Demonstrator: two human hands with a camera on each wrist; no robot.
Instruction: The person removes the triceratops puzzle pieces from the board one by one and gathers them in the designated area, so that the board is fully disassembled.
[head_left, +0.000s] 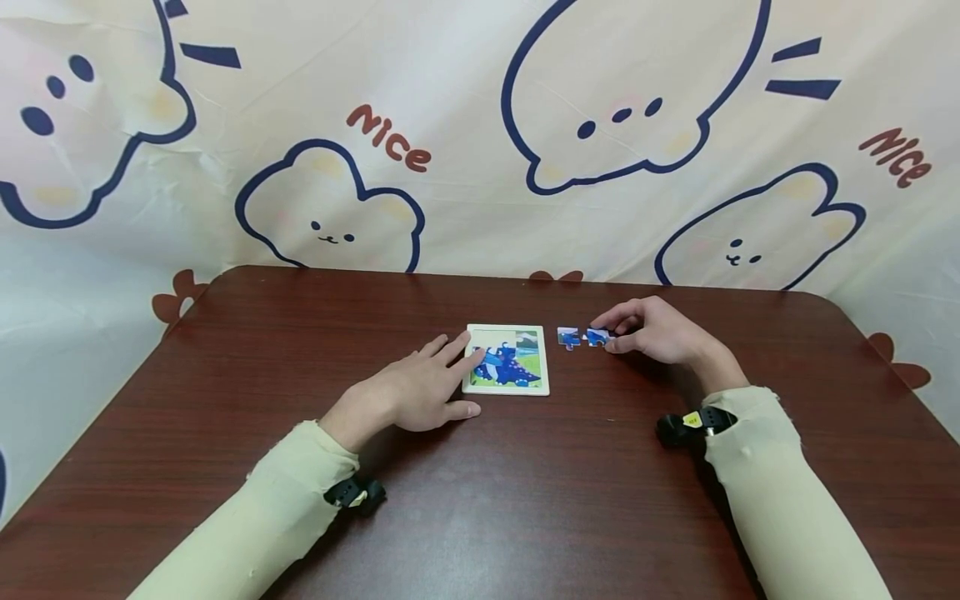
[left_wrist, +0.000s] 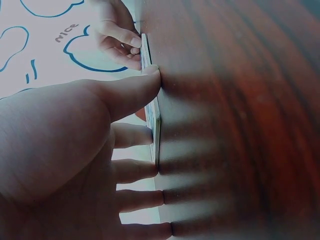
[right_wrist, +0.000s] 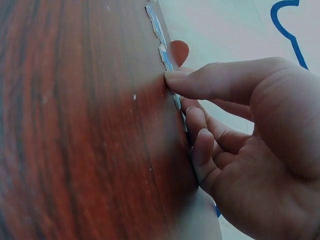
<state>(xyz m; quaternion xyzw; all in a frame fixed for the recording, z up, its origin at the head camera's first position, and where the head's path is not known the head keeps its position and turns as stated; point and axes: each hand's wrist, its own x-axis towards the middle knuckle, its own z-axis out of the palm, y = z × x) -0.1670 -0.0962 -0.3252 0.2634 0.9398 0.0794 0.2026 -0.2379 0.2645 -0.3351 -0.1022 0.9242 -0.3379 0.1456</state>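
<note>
A small jigsaw puzzle board (head_left: 506, 389) with a pale frame lies flat on the table, its picture showing a blue dinosaur. My left hand (head_left: 416, 392) is spread at its left side, with the straight index and middle fingers on the board and the thumb near its lower left corner. To the right of the board is a blue puzzle piece (head_left: 567, 337). Beside that one, a second puzzle piece (head_left: 596, 337) is pinched at its right end between the thumb and index finger of my right hand (head_left: 663, 333). The right hand's other fingers are curled, as the right wrist view shows.
The dark brown wooden table (head_left: 540, 500) extends around both hands. Behind its far edge hangs a pale cloth (head_left: 465, 217) printed with blue-outlined cartoon animals. Camera straps (head_left: 352, 493) sit on both sleeved wrists.
</note>
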